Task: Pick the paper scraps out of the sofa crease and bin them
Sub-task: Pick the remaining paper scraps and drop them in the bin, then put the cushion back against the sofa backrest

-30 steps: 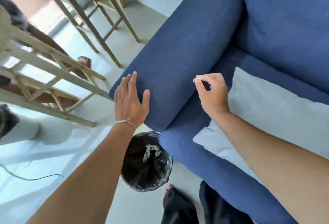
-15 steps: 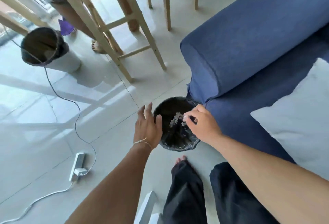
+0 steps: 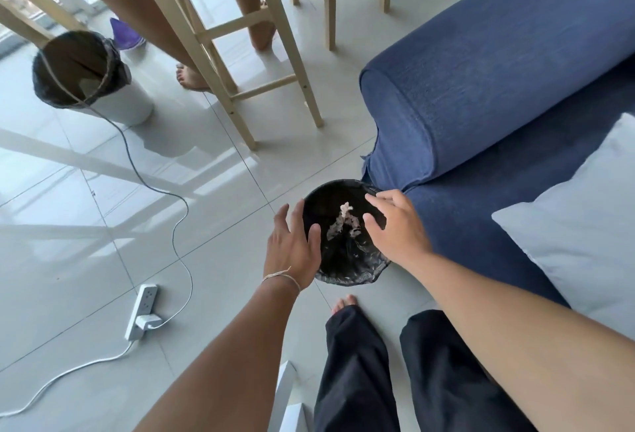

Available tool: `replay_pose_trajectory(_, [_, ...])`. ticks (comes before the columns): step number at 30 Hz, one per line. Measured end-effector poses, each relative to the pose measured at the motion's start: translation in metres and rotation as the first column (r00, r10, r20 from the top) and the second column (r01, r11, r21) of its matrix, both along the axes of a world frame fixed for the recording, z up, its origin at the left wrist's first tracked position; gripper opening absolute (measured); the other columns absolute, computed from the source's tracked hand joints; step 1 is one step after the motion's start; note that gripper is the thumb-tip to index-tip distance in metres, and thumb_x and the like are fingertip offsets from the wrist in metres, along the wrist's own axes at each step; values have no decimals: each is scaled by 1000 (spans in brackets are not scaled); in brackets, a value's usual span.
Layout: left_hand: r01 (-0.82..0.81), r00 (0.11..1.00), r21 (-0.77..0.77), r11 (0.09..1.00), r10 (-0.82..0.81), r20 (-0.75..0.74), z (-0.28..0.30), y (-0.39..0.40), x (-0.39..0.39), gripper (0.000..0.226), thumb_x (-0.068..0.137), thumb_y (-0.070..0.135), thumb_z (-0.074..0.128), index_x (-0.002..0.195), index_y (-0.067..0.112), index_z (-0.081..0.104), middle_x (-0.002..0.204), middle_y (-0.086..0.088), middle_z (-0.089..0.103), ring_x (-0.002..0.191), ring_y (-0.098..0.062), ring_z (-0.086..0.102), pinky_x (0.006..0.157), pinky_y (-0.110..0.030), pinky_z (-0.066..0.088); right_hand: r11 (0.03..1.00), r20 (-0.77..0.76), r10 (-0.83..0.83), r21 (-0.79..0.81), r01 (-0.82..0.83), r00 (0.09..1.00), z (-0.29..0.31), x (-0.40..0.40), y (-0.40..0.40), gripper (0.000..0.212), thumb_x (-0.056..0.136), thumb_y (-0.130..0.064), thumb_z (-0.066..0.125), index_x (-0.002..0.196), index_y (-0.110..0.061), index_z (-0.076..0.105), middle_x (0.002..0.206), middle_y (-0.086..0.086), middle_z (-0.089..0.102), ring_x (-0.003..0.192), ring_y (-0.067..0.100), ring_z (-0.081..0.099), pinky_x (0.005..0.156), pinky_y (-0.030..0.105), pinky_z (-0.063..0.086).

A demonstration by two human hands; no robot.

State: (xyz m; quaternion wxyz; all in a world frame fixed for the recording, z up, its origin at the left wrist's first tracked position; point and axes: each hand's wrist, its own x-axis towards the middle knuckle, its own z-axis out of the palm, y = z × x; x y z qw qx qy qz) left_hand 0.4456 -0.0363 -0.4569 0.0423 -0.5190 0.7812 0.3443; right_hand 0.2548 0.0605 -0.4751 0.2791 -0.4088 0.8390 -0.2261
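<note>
- Since the earlier frame, right hand has unpinched; scraps lie in bin.
- Left hand, empty, fingers spread, steadies the rim.
- Binning step looks done; next, check the sofa crease.

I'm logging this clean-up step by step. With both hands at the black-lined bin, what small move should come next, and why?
Probably lift the right hand away and swing it back toward the sofa. Its fingers are spread open over the bin and hold nothing, and pale paper scraps already lie inside the liner. The left hand is open at the bin's rim, so nothing is left to drop here.
</note>
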Motion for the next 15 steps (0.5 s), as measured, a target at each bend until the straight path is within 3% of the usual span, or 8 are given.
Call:
replay_pose_trajectory(5, [42, 999, -1, 999, -42, -15, 7, 11, -16, 55, 104, 40, 37, 154, 20, 29, 158, -12, 27, 135, -37, 45, 114, -46, 36, 991, -60, -130, -33, 129, 990, -3, -13, 22, 41, 91, -31, 63, 129, -17, 67, 124, 2, 56, 115, 20, 54, 102, 40, 44])
replay_pose_trajectory(9, [159, 983, -50, 986, -163, -85, 22, 26, -42, 49, 104, 32, 42, 149, 14, 41, 151, -12, 41, 134, -32, 47, 113, -42, 37, 957, -118, -284, -92, 274, 952, 7, -35, 46, 37, 90, -24, 65, 126, -14, 68, 120, 5, 57, 111, 26, 55, 98, 47, 47])
replay_pose_trajectory(15, [341, 916, -119, 932, -358, -181, 41, 55, -127, 46, 102, 32, 43, 144, 12, 48, 144, -8, 49, 128, -28, 52, 108, -41, 42, 886, -99, -417, -265, 380, 903, 42, -112, 62, 39, 92, -24, 62, 131, -17, 64, 124, -1, 53, 114, 21, 55, 94, 38, 51])
